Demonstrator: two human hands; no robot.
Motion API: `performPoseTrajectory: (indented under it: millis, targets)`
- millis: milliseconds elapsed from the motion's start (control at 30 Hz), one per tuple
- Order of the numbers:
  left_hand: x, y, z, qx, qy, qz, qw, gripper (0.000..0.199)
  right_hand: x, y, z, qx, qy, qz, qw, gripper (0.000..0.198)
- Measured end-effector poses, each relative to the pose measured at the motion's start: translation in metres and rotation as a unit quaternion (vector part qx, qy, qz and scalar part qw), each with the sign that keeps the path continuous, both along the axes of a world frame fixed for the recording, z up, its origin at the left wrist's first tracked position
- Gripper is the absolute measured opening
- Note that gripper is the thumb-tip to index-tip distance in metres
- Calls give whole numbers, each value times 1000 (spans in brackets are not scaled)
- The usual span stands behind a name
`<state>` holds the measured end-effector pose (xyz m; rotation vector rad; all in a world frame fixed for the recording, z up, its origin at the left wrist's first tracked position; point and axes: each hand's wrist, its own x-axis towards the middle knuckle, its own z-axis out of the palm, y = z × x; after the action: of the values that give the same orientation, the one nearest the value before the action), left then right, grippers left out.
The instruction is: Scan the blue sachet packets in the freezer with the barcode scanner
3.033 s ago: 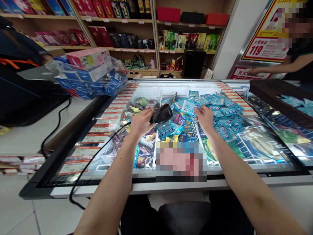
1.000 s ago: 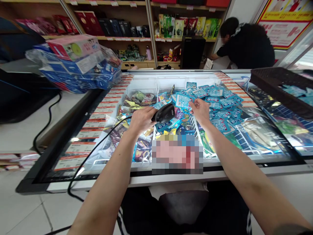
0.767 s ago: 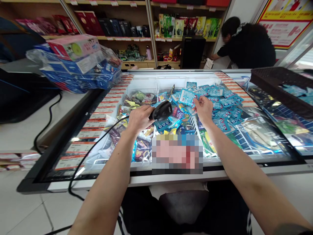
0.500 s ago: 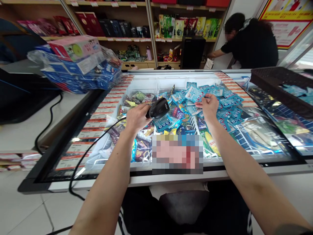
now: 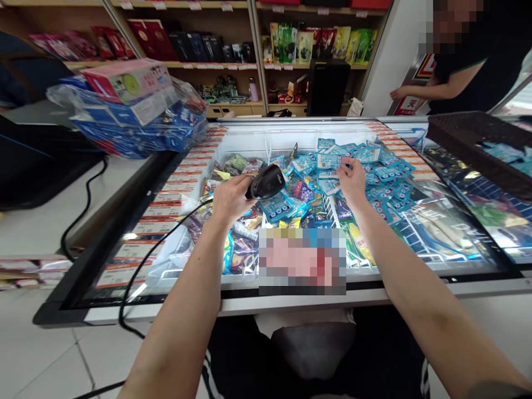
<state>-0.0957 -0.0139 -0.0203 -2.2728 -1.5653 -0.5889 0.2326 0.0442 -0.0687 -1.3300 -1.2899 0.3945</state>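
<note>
In the head view my left hand [image 5: 233, 200] is wrapped round the handle of a black barcode scanner [image 5: 268, 182]. Its head points right, toward a pile of small blue packets [image 5: 388, 166] on the freezer's glass top. My right hand [image 5: 353, 182] is closed, thumb and finger pinching the right edge of one blue packet [image 5: 329, 160] with a white label. More blue packets lie beneath that hand and around it. Another blue packet [image 5: 277, 210] lies just below the scanner. The fingertips of my left hand are partly hidden behind the scanner.
Beneath the glass of the chest freezer [image 5: 249, 318] are baskets of wrapped ice creams. A brown basket [image 5: 465, 133] holding blue packets stands right. Plastic-wrapped boxes [image 5: 133, 111] stand left. The scanner's black cable [image 5: 143, 260] trails left. Another person [image 5: 490, 66] stands at the back right.
My right hand has shifted slightly left, and the pinched packet now lies flatter and straighter. The scanner has barely moved. The other person has moved right and turned.
</note>
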Motion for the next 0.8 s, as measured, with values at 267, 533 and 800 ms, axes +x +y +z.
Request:
performPoseTrajectory:
  millis: [267,533,800]
  targets:
    - [-4,1,0,7,-13,16,1000,32,-18,-22,10,21,-225,0,974,30]
    - [-7,1,0,3,-29,39,999,26,-34,-36,20,14,-296,62,953,28]
    - [-7,1,0,7,-27,47,998,24,-80,-65,28,-42,-360,190,912,46]
